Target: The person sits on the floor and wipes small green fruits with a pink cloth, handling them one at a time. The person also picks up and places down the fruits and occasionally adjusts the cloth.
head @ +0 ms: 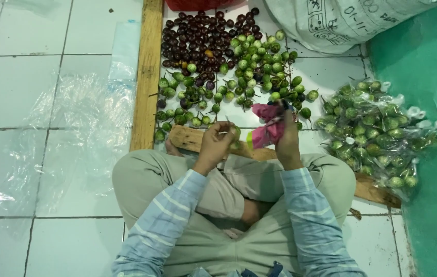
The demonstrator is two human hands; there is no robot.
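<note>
I sit cross-legged on a white tiled floor. My left hand (217, 142) is closed around a small green round eggplant (236, 133), held over my knee. My right hand (286, 137) grips a pink cloth-wrapped tool (266, 124) whose dark tip points up toward the heap. In front of me lies a spread of small green eggplants (239, 77), with a patch of dark purple ones (195, 38) behind it. A wooden plank (187, 137) lies across the floor just beyond my knees.
Clear bags filled with green eggplants (377, 133) are piled at the right beside a green wall (434, 154). A white sack (341, 20) stands at the back right. Empty clear plastic sheets (80, 118) lie left of a wooden strip (145, 77).
</note>
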